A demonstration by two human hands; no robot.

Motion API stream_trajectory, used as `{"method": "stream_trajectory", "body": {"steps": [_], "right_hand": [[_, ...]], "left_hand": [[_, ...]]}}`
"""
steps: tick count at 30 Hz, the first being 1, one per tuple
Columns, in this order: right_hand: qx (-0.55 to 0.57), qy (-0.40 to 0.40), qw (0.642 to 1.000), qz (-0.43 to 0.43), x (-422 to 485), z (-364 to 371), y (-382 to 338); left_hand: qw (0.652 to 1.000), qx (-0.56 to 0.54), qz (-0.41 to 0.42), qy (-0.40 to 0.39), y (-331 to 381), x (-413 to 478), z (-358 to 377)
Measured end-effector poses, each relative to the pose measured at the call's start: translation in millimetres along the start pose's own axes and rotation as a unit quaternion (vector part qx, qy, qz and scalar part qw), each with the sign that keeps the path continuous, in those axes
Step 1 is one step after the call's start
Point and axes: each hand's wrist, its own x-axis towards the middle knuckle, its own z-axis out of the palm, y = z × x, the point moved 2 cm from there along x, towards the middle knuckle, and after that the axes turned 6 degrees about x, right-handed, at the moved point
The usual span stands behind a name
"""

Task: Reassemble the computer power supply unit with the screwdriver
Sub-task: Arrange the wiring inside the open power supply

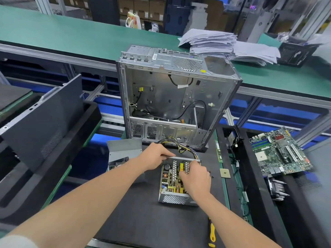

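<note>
Metal power supply unit sits mid-mat, left hand gripping its far edge, right hand clutching its right wall.

open power supply unit, screwdriver nearby

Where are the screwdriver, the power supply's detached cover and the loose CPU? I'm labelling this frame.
screwdriver (212,235), head view, yellow handle.
detached cover (125,149), head view, flat grey panel.
CPU (225,172), head view, chip's top face.
</note>
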Motion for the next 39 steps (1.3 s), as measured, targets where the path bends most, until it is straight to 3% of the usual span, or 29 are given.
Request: {"method": "stream_trajectory", "body": {"steps": [17, 26, 32, 36, 39], "right_hand": [[0.059, -0.018, 0.998, -0.001, -1, -5, 1], [-0.023, -0.068, 0.994, -0.086, 1, -14, 3], [-0.044, -0.099, 0.990, -0.087, 2, -13, -1], [-0.068, -0.124, 0.986, -0.090, 6, -13, -6], [-0.072, -0.132, 0.985, -0.086, 6, -13, -7]], "left_hand": [[0.998, 0.039, 0.022, -0.049, 5, -3, -12], [0.990, 0.134, 0.020, -0.051, 8, -9, -4], [0.989, 0.089, 0.030, -0.118, 3, -17, -15], [0.996, 0.043, 0.011, -0.073, -21, -34, -39], [0.977, 0.088, 0.011, -0.195, -42, -52, -46]]}}
